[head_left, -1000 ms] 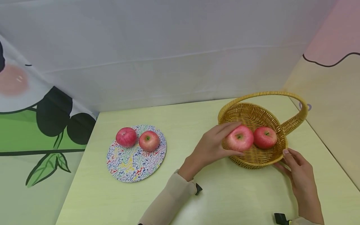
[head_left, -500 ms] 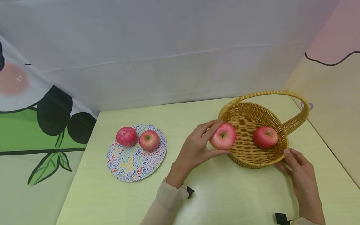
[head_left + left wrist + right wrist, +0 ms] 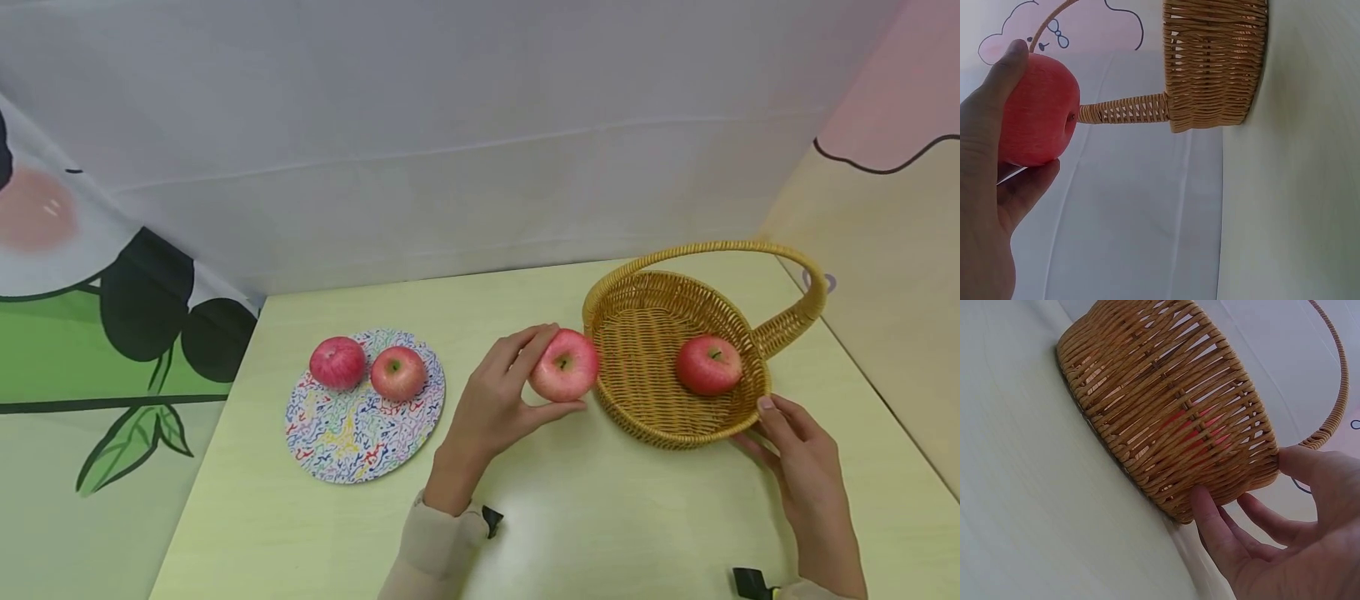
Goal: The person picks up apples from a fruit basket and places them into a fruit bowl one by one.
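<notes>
My left hand [image 3: 491, 404] grips a pinkish-red apple [image 3: 565, 365] between thumb and fingers, just left of the basket's rim. The left wrist view shows this apple [image 3: 1041, 112] held clear of the table. A woven wicker basket [image 3: 637, 358] with a tall arched handle stands at the right, one red apple [image 3: 708, 365] lying inside it. My right hand [image 3: 806, 467] holds the basket's near right side, the thumb at the rim and fingers against the wall. In the right wrist view the fingertips [image 3: 1205, 503] touch the wicker wall [image 3: 1166, 406].
On the left of the table [image 3: 300, 533] lies a round plate [image 3: 337, 442] with a multicoloured squiggle pattern. Two apples sit on it, a darker one [image 3: 337, 363] and a paler one [image 3: 398, 374]. A pale cloth wall [image 3: 450, 208] rises behind the table.
My left hand has lifted the apple out over the basket's left rim and carried it leftward. The right hand stays at the basket, which has hardly moved.
</notes>
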`<state>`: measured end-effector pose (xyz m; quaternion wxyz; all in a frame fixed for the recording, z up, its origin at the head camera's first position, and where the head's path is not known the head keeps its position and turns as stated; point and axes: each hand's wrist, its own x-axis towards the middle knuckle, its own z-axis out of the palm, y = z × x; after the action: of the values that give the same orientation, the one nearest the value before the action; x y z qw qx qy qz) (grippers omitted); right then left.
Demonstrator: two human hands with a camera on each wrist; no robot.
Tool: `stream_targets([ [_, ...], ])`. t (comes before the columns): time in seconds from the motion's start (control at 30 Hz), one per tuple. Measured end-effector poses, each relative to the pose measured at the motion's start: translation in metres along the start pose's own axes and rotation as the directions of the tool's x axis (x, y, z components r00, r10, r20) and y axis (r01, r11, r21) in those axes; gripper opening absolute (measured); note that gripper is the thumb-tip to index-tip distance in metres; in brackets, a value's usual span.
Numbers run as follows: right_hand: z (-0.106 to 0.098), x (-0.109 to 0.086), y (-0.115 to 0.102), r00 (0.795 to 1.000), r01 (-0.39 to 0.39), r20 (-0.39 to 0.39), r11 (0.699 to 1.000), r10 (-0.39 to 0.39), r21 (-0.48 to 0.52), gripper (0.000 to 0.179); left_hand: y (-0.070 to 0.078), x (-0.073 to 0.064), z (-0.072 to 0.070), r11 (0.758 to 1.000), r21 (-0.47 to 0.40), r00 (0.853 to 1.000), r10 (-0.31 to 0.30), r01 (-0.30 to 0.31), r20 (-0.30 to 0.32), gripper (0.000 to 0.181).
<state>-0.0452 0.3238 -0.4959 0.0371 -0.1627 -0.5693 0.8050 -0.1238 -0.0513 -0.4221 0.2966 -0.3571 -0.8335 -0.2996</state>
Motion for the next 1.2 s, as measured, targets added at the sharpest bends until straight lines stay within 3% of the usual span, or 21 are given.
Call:
stream_targets([
  [0.8, 0.0, 0.001, -0.001, 1.0, 0.002, 0.015, 1.0, -0.003, 0.013, 0.02, -0.032, -0.027, -0.027, 0.988, 0.025, 0.989, -0.149, 0.149, -0.02, 0.088],
  [1.2, 0.001, 0.0, 0.0, 1.0, 0.006, 0.009, 1.0, -0.006, 0.028, 0.019, -0.052, -0.05, -0.046, 0.97, 0.062, 0.971, -0.231, 0.234, -0.053, 0.085],
])
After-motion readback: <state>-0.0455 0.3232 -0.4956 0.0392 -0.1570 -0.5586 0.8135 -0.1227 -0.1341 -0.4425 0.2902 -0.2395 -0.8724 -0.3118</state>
